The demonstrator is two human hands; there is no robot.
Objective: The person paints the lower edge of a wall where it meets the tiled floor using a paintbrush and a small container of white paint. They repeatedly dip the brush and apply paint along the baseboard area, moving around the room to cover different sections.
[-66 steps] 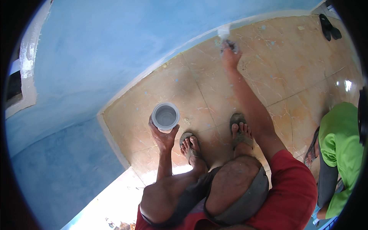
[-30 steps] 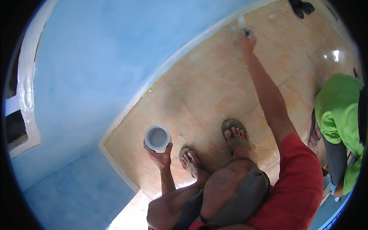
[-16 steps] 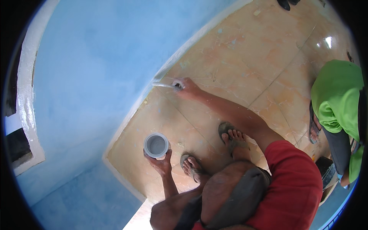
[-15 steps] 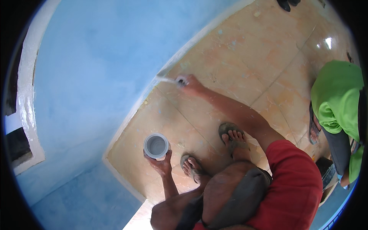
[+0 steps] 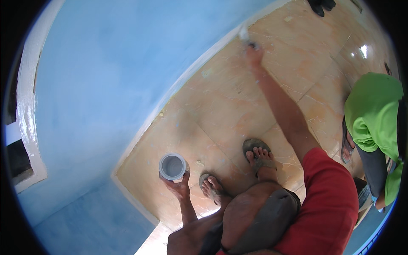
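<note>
Low over the tiled floor, my left hand (image 5: pixel 178 187) grips a round grey paint pot (image 5: pixel 173 156) from its near side. The pot's mouth faces up, and greyish contents or an inner wall show inside. My right arm is stretched far forward. Its hand (image 5: pixel 255 56) is closed on a paintbrush (image 5: pixel 244 34), smeared by motion. The pale head of the brush is at the white strip (image 5: pixel 191 73) along the foot of the blue wall (image 5: pixel 110 85); whether it touches, I cannot tell.
Glossy orange-beige tiles (image 5: pixel 293 55) cover the floor, with my sandalled feet (image 5: pixel 259 159) on them. A person in a green garment (image 5: pixel 374 110) is close on the right. Dark footwear (image 5: pixel 318 6) stands at the far top. A white-framed opening (image 5: pixel 27 110) is at the left.
My right hand has swept forward and to the right along the wall's foot with the paintbrush. The left hand and the pot stay nearly in place.
</note>
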